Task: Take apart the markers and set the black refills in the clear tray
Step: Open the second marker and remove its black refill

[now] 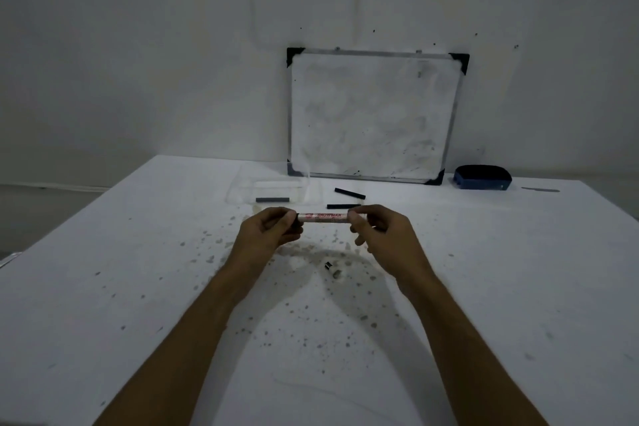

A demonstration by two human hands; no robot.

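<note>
One black refill (272, 199) is lying in the clear tray (242, 188) at the left. Above the bench (138, 287), a marker (323, 217) is being held level, the left hand (266, 230) closed on one end, the right hand (377, 228) on the other. A straight, steady pull along its axis is being advised, so the refill is not bent.

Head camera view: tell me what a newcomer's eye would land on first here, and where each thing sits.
Dead centre, both hands grip one marker level above the table, the left hand at one end and the right hand at the other. Behind them a smudged whiteboard leans against the wall, with a dark blue eraser to its right. One black refill lies in the clear tray, and two more lie on the table to its right.
</note>
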